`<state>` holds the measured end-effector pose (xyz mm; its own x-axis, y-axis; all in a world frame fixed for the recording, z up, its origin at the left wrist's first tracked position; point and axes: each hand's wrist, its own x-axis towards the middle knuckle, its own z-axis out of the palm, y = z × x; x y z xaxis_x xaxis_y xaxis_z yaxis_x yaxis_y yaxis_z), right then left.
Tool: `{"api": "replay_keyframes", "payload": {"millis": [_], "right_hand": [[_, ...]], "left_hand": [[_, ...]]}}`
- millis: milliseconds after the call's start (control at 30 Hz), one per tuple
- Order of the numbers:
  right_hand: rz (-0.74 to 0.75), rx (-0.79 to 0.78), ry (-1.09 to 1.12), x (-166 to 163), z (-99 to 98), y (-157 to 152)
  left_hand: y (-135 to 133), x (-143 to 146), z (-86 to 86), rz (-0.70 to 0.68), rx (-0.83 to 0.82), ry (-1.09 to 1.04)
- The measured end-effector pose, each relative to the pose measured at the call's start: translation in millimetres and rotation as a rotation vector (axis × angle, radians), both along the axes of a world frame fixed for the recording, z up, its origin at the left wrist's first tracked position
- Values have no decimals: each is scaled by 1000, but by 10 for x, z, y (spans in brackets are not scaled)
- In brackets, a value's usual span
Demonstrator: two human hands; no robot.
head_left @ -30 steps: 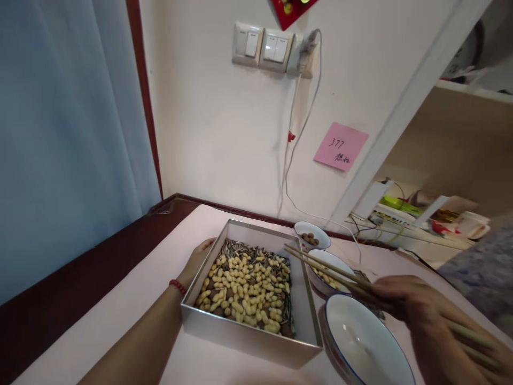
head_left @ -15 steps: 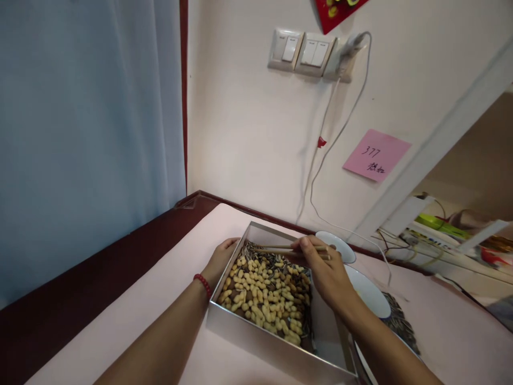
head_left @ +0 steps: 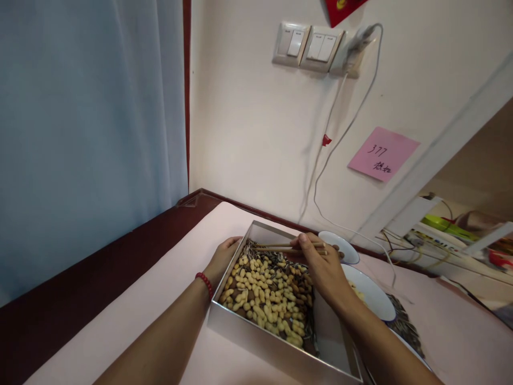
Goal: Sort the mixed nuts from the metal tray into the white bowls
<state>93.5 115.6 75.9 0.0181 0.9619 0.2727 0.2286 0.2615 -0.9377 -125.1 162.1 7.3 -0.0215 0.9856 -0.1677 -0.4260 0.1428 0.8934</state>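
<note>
A shallow silver tray (head_left: 256, 334) sits on the pale pink table, filled with peanuts (head_left: 266, 294) and striped sunflower seeds (head_left: 260, 252). My left hand (head_left: 222, 259) rests against the tray's left wall, fingers curled over its rim; a red bead bracelet is on that wrist. My right hand (head_left: 320, 267) hovers over the tray's far right part, closed on a pair of wooden chopsticks (head_left: 276, 248) whose tips point left over the seeds at the back.
Two white blue-rimmed bowls (head_left: 371, 294) stand right of the tray, with a seed pile (head_left: 403, 323) beside them. A white cable (head_left: 332, 128) hangs from the wall sockets. A pink sticky note (head_left: 382, 155) is on the wall. Clutter lies at far right.
My right hand swung in from the right with the chopsticks and now holds them over the tray's back. The view shifted left. The left hand stayed on the tray.
</note>
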Motion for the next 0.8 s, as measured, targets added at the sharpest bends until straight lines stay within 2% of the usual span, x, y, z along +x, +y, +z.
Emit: {"api": "replay_keyframes", "payload": {"millis": [433,800], "right_hand": [[-22,-32,108,-8,109,-46],[0,-72,176,-86,29,-7]], "left_hand": [[23,5,-11,2,-15,3],[23,3,-36,1,10,18]]}}
